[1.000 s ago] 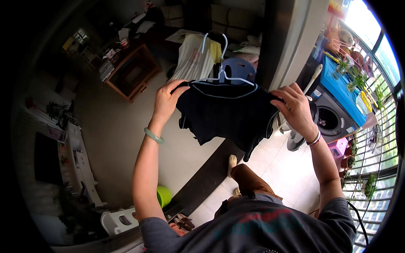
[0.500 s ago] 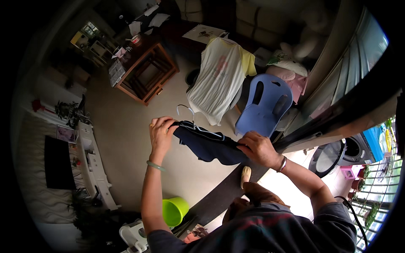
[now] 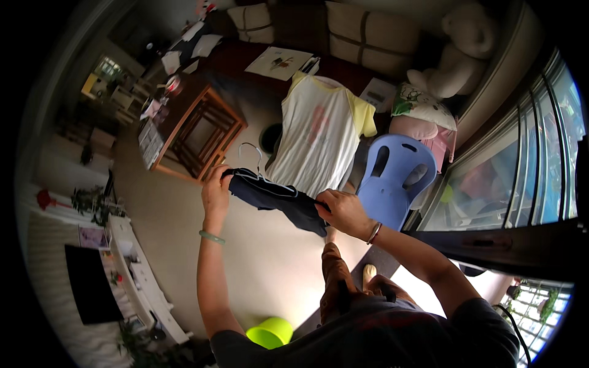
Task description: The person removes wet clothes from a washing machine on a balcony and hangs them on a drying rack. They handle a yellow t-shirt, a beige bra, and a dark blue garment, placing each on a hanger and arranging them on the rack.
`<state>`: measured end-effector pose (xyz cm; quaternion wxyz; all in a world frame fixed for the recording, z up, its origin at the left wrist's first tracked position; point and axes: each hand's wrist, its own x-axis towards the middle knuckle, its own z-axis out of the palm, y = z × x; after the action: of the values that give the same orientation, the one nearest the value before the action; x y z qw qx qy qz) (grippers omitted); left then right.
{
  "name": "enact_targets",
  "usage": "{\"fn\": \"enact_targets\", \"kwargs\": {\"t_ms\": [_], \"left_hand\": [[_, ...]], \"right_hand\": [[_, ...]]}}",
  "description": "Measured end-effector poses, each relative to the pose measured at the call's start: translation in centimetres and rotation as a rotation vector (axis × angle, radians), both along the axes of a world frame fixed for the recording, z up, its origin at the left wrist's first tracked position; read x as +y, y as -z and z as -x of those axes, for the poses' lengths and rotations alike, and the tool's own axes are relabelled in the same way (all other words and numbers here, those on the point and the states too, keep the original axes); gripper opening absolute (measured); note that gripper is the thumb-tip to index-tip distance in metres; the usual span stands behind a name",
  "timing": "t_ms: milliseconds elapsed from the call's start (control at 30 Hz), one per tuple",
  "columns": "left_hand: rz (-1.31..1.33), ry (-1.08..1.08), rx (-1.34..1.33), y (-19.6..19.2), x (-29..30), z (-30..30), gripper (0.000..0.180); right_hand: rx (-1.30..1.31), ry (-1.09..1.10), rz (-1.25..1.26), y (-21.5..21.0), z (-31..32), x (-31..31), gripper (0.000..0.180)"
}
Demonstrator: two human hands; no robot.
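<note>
Between my two hands a dark navy garment [image 3: 273, 199] is stretched out, sloping down toward the right. Its exact kind cannot be made out. A pale wire hanger [image 3: 259, 164] sits in its upper opening, with the hook sticking up above the cloth. My left hand [image 3: 216, 193] is closed on the left end of the upper edge; a green bangle circles that wrist. At the other end, my right hand [image 3: 345, 213] pinches the same edge, and a silver bangle shows on its wrist. Beyond the garment, a white shirt with yellow sleeves [image 3: 319, 132] lies draped over something mostly hidden.
A blue plastic chair [image 3: 396, 178] stands right of the draped shirt. The brown wooden table [image 3: 199, 132] is ahead on the left. Near my left elbow sits a lime-green bin [image 3: 270, 333]. A long sofa with cushions [image 3: 371, 40] lines the back, with a window [image 3: 509, 159] at right.
My view has turned and I have stepped from the doorway area further into the room. Both hands keep their hold on the garment, which now sits slightly further left in view.
</note>
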<state>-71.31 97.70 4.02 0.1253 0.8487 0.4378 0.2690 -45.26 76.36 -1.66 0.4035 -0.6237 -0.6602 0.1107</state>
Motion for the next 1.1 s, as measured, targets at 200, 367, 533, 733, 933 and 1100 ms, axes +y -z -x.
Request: {"fn": "enact_targets", "kwargs": {"t_ms": [200, 367, 533, 733, 933, 1100], "left_hand": [[0.264, 0.101, -0.109, 3.3, 14.1, -9.9, 0.02], [0.102, 0.383, -0.048, 9.1, 25.7, -19.9, 0.018], [0.277, 0.444, -0.061, 12.1, 30.9, -32.9, 0.018], [0.026, 0.612, -0.044, 16.7, 34.1, -43.8, 0.02], [0.087, 0.531, 0.089, 21.4, 35.1, -46.4, 0.027], [0.201, 0.547, -0.094, 19.6, 32.2, -45.1, 0.031]], "right_hand": [[0.121, 0.211, 0.13, 3.4, -5.5, 10.6, 0.015], [0.156, 0.408, 0.145, 7.5, -12.0, 17.5, 0.015], [0.164, 0.642, 0.102, 9.9, -20.0, 21.5, 0.014], [0.16, 0.869, 0.139, 13.2, -27.2, 23.6, 0.016], [0.284, 1.018, 0.153, 16.9, -29.2, 23.9, 0.017], [0.336, 1.085, 0.137, 16.8, -28.8, 21.7, 0.029]]}}
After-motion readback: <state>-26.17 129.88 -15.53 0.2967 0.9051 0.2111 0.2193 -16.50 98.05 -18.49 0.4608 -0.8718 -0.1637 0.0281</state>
